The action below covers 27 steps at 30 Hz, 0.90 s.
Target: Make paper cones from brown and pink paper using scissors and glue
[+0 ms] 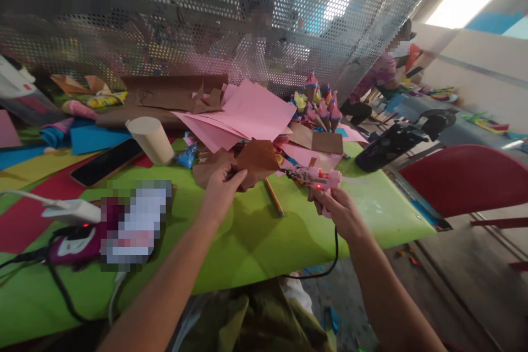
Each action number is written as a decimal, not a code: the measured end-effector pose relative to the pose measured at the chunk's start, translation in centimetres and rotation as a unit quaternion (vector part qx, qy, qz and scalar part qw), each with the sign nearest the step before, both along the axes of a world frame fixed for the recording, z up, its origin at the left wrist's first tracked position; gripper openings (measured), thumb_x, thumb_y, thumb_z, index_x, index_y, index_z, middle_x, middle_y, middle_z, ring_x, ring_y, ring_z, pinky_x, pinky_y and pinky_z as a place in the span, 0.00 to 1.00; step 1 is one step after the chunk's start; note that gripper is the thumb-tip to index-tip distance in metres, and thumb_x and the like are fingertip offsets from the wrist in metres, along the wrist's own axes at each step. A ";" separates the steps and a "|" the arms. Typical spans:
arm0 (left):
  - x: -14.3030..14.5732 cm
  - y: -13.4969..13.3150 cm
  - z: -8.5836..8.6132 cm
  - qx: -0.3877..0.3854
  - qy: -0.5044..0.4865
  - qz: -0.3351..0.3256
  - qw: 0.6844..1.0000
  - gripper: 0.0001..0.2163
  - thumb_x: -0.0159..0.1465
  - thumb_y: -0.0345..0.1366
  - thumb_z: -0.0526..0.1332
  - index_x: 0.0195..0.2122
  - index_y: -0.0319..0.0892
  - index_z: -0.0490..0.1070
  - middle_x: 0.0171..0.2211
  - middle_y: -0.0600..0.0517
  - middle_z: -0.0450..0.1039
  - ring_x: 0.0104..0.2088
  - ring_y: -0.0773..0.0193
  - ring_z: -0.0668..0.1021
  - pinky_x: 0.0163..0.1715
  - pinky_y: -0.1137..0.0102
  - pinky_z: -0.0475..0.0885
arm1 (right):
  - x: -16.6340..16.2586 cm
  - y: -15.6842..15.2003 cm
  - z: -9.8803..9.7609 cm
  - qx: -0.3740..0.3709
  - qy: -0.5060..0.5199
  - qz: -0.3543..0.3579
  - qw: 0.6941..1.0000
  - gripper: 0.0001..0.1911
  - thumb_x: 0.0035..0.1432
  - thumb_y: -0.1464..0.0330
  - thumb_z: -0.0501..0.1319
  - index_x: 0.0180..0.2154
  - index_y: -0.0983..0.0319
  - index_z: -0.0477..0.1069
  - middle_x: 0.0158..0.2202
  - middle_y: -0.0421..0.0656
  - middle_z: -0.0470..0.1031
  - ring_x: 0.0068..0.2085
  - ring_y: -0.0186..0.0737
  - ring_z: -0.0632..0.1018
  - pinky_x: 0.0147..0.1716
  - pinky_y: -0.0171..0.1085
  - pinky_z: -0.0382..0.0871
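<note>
My left hand [220, 190] is closed on a folded piece of brown paper [256, 160], held just above the green table [256, 236]. My right hand [336, 210] grips a pink glue gun [315, 177] whose nozzle points left toward the brown paper; a small red light glows on it and its black cord [330, 264] hangs off the table edge. A pencil [273, 196] lies on the table between my two hands.
Pink paper sheets [251, 113] and brown card are piled behind. A cream paper roll [150, 138], a black phone [106, 162] and a white power strip [68, 210] lie at left. Finished paper cones [317, 102] stand at back. A red chair [466, 176] is at right, other people beyond.
</note>
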State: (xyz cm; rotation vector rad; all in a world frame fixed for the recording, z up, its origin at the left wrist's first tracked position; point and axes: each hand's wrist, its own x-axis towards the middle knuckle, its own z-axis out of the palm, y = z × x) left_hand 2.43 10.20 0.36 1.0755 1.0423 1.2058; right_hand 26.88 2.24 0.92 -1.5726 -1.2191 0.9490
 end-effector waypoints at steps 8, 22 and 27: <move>0.0 -0.2 0.1 0.003 0.006 -0.002 1.000 0.09 0.52 0.40 0.67 0.30 0.41 0.74 0.26 0.53 0.74 0.26 0.66 0.76 0.25 0.72 0.72 | -0.9 -0.2 -0.1 -0.005 0.007 0.030 1.000 0.28 0.49 0.42 0.64 0.21 0.60 0.67 0.17 0.38 0.62 0.21 0.33 0.62 0.19 0.34 0.53; 0.0 0.0 0.1 -0.002 0.018 -0.012 1.000 0.11 0.51 0.41 0.67 0.28 0.40 0.71 0.24 0.54 0.72 0.24 0.68 0.74 0.25 0.72 0.73 | -1.7 -0.3 -0.2 -0.017 0.001 0.040 0.999 0.29 0.48 0.42 0.64 0.22 0.61 0.66 0.17 0.37 0.62 0.20 0.31 0.62 0.19 0.33 0.52; 0.0 -0.2 0.2 -0.001 0.011 -0.012 1.000 0.11 0.52 0.42 0.67 0.30 0.40 0.72 0.25 0.53 0.73 0.25 0.67 0.74 0.26 0.71 0.73 | -1.8 -0.2 -0.1 -0.016 -0.006 0.025 1.000 0.29 0.47 0.41 0.64 0.23 0.61 0.68 0.17 0.37 0.63 0.20 0.32 0.62 0.19 0.34 0.53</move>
